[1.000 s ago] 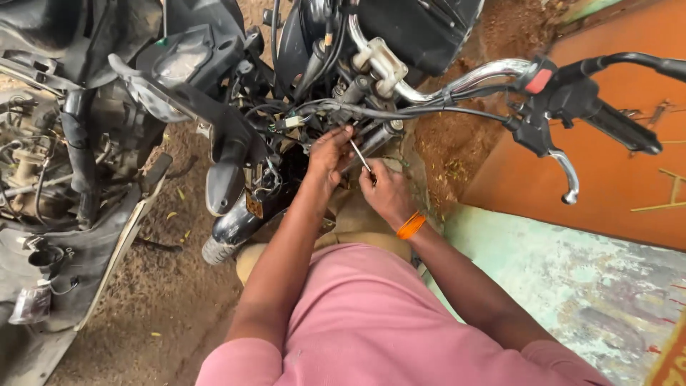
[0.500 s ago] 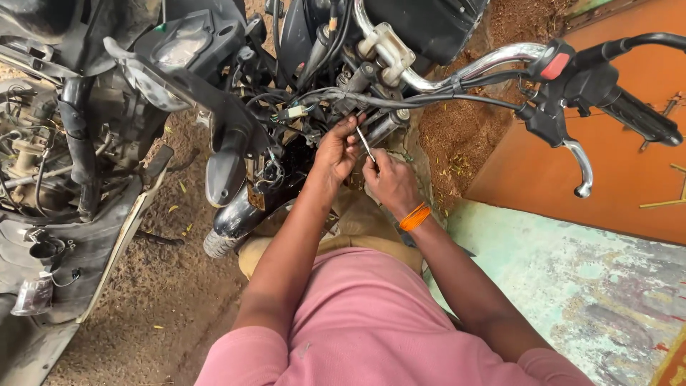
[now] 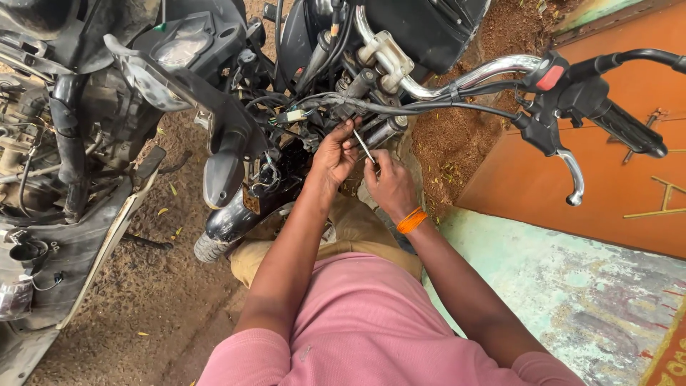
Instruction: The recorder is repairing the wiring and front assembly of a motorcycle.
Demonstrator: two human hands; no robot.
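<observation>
My left hand [image 3: 334,152] reaches into the wiring and parts behind the headlight area of a black motorcycle [image 3: 300,107], its fingertips pinching at something near the fork top. Just to its right my right hand [image 3: 389,182], with an orange band on the wrist, grips a thin metal tool [image 3: 364,148] whose tip points up between the two hands. A small white connector [image 3: 295,114] on the wire bundle hangs just left of my left hand. What the tool's tip touches is hidden.
The chrome handlebar [image 3: 471,75] with a black grip, red switch and brake lever [image 3: 572,175] sticks out to the right. Another stripped vehicle [image 3: 64,157] stands at left. Below is a dirt floor [image 3: 143,300]; an orange wall [image 3: 607,164] and a painted slab [image 3: 572,300] lie to the right.
The view has shifted a little upward and closer to the bike. Both hands stay at the same spot with the tool between them, moving only slightly.
</observation>
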